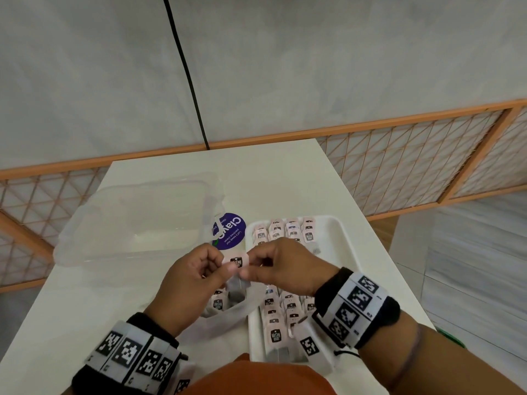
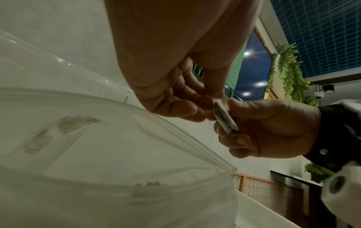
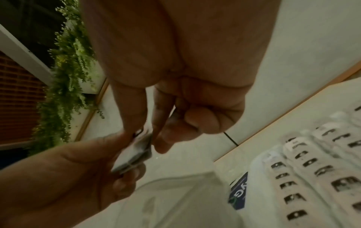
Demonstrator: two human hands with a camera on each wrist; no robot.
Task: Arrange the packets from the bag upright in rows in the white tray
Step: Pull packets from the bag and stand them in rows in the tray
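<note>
Both hands meet over the table, holding one pink-labelled packet (image 1: 236, 263) between them. My left hand (image 1: 225, 262) pinches its left edge and my right hand (image 1: 251, 263) pinches its right edge. The left wrist view shows that packet (image 2: 224, 120) edge-on between the left hand (image 2: 210, 104) and the right hand (image 2: 263, 131). In the right wrist view the packet (image 3: 134, 155) hangs below my right hand (image 3: 146, 134). The clear bag (image 1: 228, 312) lies under the hands, with packets inside. To the right, the white tray (image 1: 342, 240) holds rows of upright packets (image 1: 288, 230).
A clear plastic lid (image 1: 134, 220) lies at the left of the white table (image 1: 271, 181). A purple round label (image 1: 229, 230) shows between the lid and the tray. An orange lattice rail (image 1: 413, 155) runs behind the table, and floor drops off at its right.
</note>
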